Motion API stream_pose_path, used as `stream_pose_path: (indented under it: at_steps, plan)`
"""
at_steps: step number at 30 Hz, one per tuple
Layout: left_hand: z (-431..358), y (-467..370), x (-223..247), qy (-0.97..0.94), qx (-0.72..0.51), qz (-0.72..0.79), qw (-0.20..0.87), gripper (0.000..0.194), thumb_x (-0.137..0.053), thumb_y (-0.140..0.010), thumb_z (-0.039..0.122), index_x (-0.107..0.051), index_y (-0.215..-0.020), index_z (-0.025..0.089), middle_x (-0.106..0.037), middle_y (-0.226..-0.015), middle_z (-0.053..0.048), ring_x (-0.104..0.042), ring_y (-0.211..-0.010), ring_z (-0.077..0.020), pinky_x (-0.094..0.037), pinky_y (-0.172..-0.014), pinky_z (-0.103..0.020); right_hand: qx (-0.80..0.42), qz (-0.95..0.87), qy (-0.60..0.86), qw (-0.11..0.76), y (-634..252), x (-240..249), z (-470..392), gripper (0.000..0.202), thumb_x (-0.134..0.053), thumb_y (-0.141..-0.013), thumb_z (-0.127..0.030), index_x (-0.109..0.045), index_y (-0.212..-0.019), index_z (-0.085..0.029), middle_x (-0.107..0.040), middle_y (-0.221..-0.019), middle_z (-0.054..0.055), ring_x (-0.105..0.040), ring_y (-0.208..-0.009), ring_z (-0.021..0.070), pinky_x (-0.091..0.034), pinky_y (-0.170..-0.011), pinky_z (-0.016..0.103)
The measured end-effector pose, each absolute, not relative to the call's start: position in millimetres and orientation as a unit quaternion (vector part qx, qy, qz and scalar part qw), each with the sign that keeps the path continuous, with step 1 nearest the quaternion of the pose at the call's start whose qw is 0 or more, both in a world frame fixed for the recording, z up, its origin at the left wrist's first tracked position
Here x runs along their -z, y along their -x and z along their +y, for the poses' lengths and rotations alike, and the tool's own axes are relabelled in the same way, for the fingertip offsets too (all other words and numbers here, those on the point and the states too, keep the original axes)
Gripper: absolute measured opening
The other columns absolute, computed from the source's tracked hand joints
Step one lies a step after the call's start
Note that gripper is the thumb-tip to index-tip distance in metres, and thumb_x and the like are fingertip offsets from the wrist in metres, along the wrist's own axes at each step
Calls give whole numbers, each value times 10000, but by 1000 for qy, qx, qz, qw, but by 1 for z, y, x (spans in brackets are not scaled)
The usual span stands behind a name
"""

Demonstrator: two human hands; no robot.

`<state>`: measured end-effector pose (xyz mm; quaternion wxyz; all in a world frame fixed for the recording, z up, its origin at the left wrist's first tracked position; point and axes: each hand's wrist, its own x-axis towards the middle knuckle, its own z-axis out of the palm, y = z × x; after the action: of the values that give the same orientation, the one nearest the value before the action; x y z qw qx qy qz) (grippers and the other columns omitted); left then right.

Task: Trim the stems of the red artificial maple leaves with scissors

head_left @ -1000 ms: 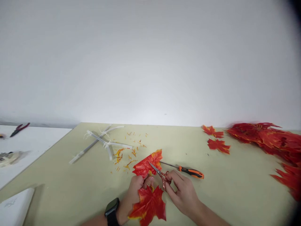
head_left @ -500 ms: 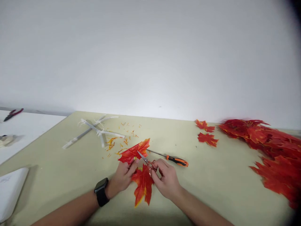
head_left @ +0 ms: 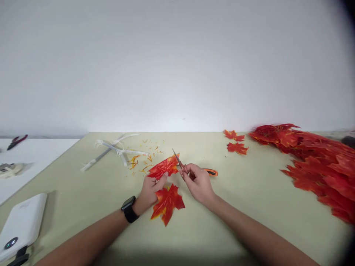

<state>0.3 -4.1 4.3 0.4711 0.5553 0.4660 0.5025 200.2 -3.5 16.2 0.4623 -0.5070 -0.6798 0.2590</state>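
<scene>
My left hand [head_left: 152, 190], with a black watch at the wrist, pinches a red-orange artificial maple leaf [head_left: 164, 168] between thumb and fingers. My right hand [head_left: 200, 183] is closed on small copper-coloured scissors [head_left: 181, 165], whose blades point up and left at the right edge of that leaf. A second red leaf with yellow edges [head_left: 168, 203] lies just below, between my hands. Behind my right hand the orange and black handle of a screwdriver [head_left: 212, 172] shows; most of its shaft is hidden.
Orange scraps [head_left: 133, 161] and tied whitish strips [head_left: 111, 147] lie at the back left. Two small leaves [head_left: 237, 148] and a large leaf pile [head_left: 310, 147] are at the right. A white power bank [head_left: 24, 221] and pliers [head_left: 17, 141] are at the left.
The view has shifted. The scissors have moved from the middle of the held leaf to its right edge and point more upward. The held leaf is turned flatter, apart from the lower leaf.
</scene>
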Motion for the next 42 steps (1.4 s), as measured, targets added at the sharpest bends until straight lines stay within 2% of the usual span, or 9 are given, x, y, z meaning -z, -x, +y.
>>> stream_pose_path:
  at_steps: [5,11,15,22,26,31,42]
  plan:
    - [7,-7,-3,-512,-493,472,522,429,-712,-853,555,-708,-704,152,-648,-632,-25,-571,-569,-119,-467,-565,-224,-296,-638,523,480,-203,-14,-11,297,-596,-939,-395,-530,-729,-194,-555,-676,-11,-431,-600,126,-334,-569,255]
    - [7,-10,7,-502,-490,461,543,347,-730,-802,458,-690,-636,155,-680,-631,-53,-629,-590,-150,-507,-594,-247,-312,-657,524,444,-207,8,-8,406,-572,-948,-482,-513,-676,-187,-459,-624,-20,-369,-585,126,-292,-562,266]
    - [0,-12,6,-521,-491,459,526,342,-694,-839,434,-683,-635,161,-689,-633,-51,-639,-605,-158,-523,-629,-261,-314,-661,515,446,-206,11,-5,394,-565,-946,-480,-512,-686,-188,-479,-643,-15,-389,-602,133,-303,-572,266]
    - [2,-8,3,-523,-521,445,507,436,-699,-841,531,-675,-621,156,-676,-608,-52,-619,-591,-154,-511,-624,-269,-325,-648,518,454,-206,11,-5,391,-577,-935,-482,-507,-683,-192,-463,-648,-16,-379,-622,136,-305,-592,272]
    - [3,-7,2,-514,-531,461,490,385,-733,-808,473,-655,-601,157,-668,-611,-38,-614,-602,-145,-503,-632,-260,-335,-637,521,458,-207,10,-5,404,-585,-927,-485,-472,-667,-197,-441,-640,-24,-369,-620,131,-298,-593,273]
    - [2,-8,1,-521,-530,464,481,386,-727,-822,457,-650,-587,160,-660,-611,-31,-606,-612,-144,-501,-648,-265,-345,-633,516,462,-207,8,-5,391,-581,-914,-449,-423,-654,-203,-514,-676,-9,-428,-660,138,-329,-623,272]
    - [3,-6,10,-555,-506,490,443,370,-719,-841,423,-652,-591,158,-672,-633,-31,-610,-622,-146,-481,-638,-259,-361,-632,502,467,-207,12,-4,376,-583,-904,-432,-432,-645,-204,-554,-686,3,-460,-666,143,-358,-629,271]
